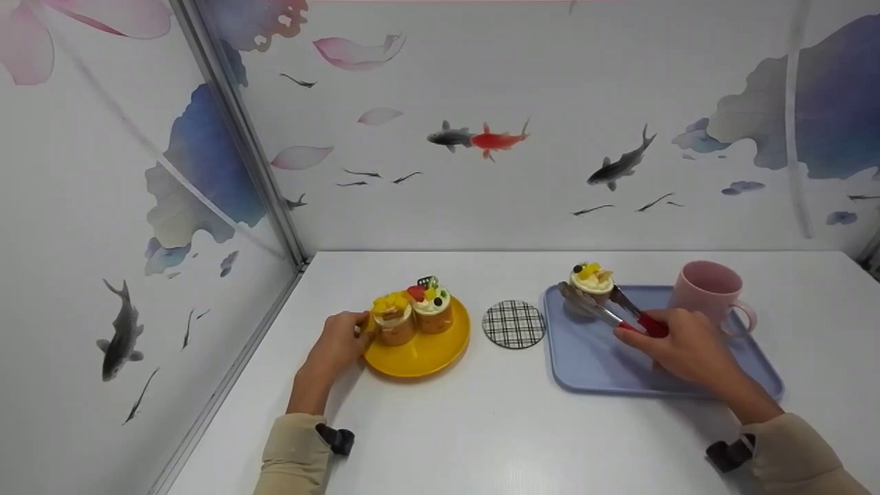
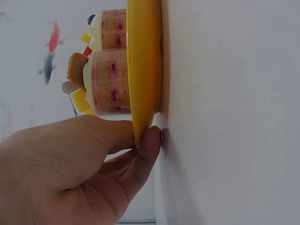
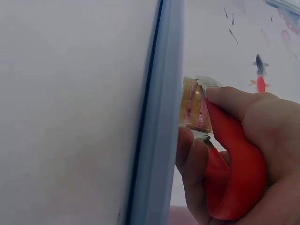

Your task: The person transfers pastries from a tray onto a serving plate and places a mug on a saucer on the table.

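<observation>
My left hand [image 1: 338,342] pinches the left rim of a yellow plate [image 1: 416,363], thumb above and fingers beneath, as the left wrist view shows. Two cake cups stand on that plate: a mango-topped one [image 1: 393,323] and one with strawberry and cream [image 1: 433,309]. My right hand [image 1: 694,344] grips red-handled tongs [image 1: 650,324] over a blue tray [image 1: 605,378]. Between the metal tips of the tongs is a third cake cup [image 1: 592,280], topped with cream and yellow fruit, at the tray's back left. Layered sponge [image 3: 196,105] shows through its clear side in the right wrist view.
A pink mug [image 1: 706,289] stands on the tray's right part, close behind my right hand. Between plate and tray lies a round checked coaster [image 1: 514,324]. White walls printed with fish rise behind the white table [image 1: 467,433] and along its left side.
</observation>
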`<state>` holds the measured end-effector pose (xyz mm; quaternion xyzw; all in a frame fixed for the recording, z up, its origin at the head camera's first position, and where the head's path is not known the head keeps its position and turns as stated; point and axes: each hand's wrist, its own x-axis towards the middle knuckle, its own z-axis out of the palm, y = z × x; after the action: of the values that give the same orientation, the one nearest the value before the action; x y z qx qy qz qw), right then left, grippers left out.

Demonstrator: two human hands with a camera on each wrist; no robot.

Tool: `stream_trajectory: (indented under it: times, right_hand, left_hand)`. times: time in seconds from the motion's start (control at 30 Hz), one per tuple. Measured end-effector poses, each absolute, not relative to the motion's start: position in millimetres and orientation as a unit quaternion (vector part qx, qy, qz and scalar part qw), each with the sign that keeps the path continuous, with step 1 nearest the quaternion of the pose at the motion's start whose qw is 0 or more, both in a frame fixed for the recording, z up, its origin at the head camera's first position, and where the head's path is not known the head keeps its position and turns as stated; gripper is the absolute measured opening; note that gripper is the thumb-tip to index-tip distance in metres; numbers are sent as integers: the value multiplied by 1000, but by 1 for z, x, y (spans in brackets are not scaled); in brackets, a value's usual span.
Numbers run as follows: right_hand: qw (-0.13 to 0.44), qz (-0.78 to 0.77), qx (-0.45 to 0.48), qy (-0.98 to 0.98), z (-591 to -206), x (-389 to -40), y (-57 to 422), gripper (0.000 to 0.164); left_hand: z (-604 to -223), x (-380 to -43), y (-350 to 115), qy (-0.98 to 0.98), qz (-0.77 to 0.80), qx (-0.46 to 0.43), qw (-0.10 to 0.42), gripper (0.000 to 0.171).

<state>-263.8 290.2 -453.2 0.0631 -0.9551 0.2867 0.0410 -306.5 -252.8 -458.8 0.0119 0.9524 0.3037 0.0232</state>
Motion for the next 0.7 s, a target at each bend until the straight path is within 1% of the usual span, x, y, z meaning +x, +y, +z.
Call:
stream_trajectory:
  times: [0.37, 0.7]
  right_hand:
    - [31, 289, 64, -955, -451, -262, 278, 58]
    - [35, 295, 76, -952, -450, -261, 271, 54]
  left_hand:
    - [-459, -306, -254, 952, 304, 12, 23, 50]
    - [-460, -306, -253, 951, 307, 19, 10, 50]
